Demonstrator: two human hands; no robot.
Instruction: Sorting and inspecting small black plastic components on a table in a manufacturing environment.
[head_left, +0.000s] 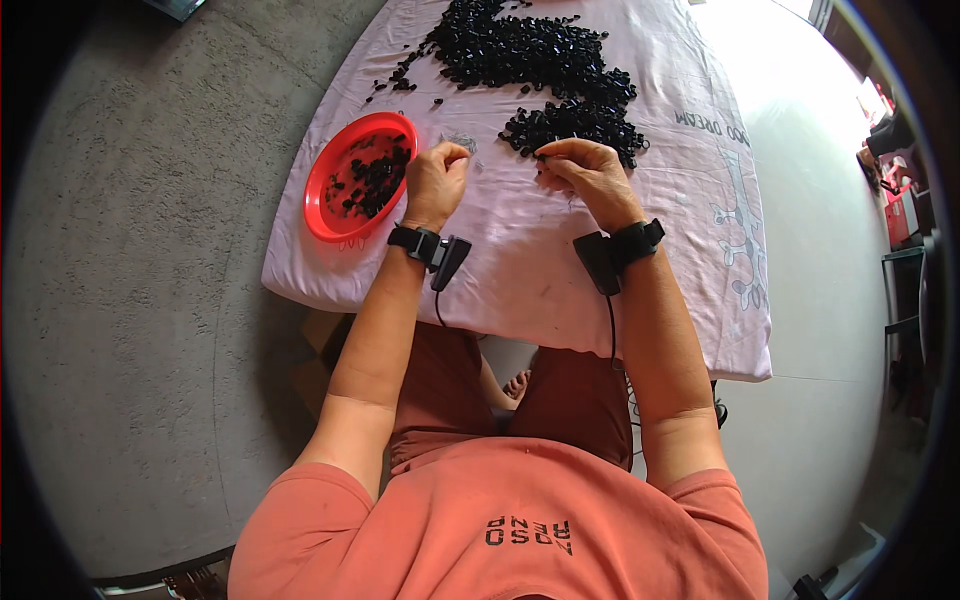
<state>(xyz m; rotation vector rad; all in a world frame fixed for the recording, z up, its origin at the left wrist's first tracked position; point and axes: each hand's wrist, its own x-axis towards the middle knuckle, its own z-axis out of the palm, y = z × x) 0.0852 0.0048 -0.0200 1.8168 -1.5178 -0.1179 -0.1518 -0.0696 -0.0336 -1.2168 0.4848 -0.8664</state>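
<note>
My left hand (437,185) is closed, its fingertips pinched together beside a small grey patch of thin, wiry bits (463,144). What it holds, if anything, is too small to make out. Thumb and forefinger of my right hand (595,180) come together at the near edge of a smaller heap of black pieces (575,125); whatever lies between them cannot be told apart from the heap. Just left of my left hand, a round red basin (318,200) holds loose black pieces (375,185).
A larger heap of small shiny black pieces (520,50) spreads over the far part of the table, with strays to its left. A pale pink printed cloth (690,200) covers the table. Each wrist wears a black strapped device with a cable. Shelving and red items (900,215) stand far right.
</note>
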